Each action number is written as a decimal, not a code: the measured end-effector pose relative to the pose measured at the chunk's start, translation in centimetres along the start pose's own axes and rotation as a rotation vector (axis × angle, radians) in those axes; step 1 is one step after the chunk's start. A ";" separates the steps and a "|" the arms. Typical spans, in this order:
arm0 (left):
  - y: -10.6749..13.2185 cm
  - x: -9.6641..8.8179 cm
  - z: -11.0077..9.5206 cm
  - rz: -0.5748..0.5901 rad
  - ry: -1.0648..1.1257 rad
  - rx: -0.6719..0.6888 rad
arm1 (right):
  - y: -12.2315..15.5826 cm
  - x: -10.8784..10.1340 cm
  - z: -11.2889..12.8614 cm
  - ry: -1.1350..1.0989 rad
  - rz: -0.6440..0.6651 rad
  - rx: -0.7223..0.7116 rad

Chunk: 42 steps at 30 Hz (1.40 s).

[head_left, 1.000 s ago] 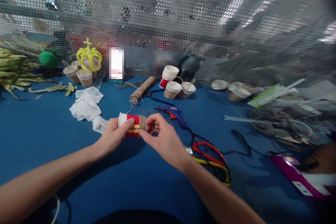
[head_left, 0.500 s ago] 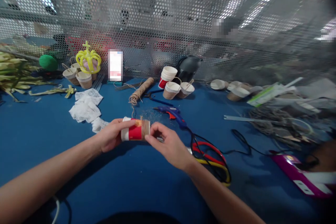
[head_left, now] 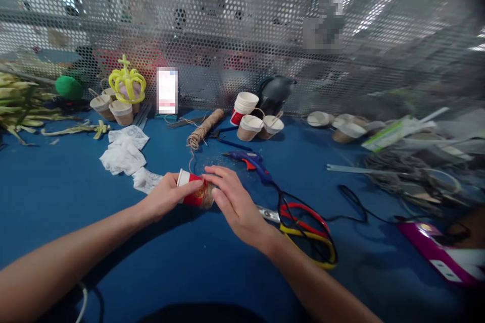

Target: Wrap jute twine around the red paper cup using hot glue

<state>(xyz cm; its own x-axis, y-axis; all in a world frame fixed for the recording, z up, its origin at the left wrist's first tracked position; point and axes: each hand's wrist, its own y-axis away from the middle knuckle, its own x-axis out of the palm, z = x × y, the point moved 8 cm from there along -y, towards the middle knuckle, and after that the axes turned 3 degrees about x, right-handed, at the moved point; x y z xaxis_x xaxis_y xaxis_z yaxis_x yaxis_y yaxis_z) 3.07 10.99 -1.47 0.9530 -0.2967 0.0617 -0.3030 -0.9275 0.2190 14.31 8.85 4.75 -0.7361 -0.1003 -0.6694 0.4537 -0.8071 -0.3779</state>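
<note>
A red and white paper cup (head_left: pixel 192 198) lies sideways in my left hand (head_left: pixel 166 197), whose thumb stretches along its side. Brown twine (head_left: pixel 207 197) is wound round the cup's right-hand end. My right hand (head_left: pixel 237 207) is open, its fingers extended over the wound end and touching it, so part of the winding is hidden. A strand runs from the cup back to a roll of twine (head_left: pixel 205 128). Just beyond my right hand lies a blue glue gun (head_left: pixel 250 161). Scissors with red and yellow handles (head_left: pixel 308 224) lie beside my right wrist.
Crumpled white lace (head_left: pixel 123 154) lies on the blue table at left. Several twine-wrapped cups (head_left: pixel 250 128) stand along the perforated metal screen (head_left: pixel 212 35), near a yellow crown (head_left: pixel 128 83) and a lit phone (head_left: pixel 167 91). A purple power strip (head_left: pixel 435 252) and black cable sit at right.
My right hand has gone from pinched fingers at the cup's end to fingers stretched over the winding. The cup has tilted slightly, with its right end lower.
</note>
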 end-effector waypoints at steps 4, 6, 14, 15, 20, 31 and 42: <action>0.1 0.3 -0.2 0.017 -0.097 0.019 | 0.0 1.0 0.1 -0.083 0.095 0.062; 0.1 0.4 -0.3 0.023 -0.104 0.027 | 0.0 1.1 0.1 -0.152 0.113 0.080; -0.1 0.0 0.5 -0.022 0.001 -0.045 | 0.0 -0.6 -1.6 -0.235 -0.079 0.257; -0.1 0.1 0.6 -0.018 0.015 -0.050 | 0.0 -0.4 -1.5 -0.229 -0.041 0.253; 0.0 0.0 0.7 -0.036 0.025 -0.060 | 0.0 0.6 -0.9 -0.247 0.063 0.223; -0.3 -0.6 0.3 -0.105 0.001 -0.031 | -0.2 -5.0 -4.0 0.113 -0.291 0.337; -0.5 -1.7 -0.2 -0.152 -0.308 0.122 | -0.2 -7.8 -14.9 0.405 -0.189 0.727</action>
<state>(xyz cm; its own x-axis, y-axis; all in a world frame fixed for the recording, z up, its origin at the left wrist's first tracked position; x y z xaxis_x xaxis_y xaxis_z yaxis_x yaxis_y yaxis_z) 1.58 12.03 -1.48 0.9458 -0.1903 -0.2632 -0.1740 -0.9812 0.0840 27.42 18.44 0.51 -0.4674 0.1777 -0.8660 -0.1956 -0.9761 -0.0947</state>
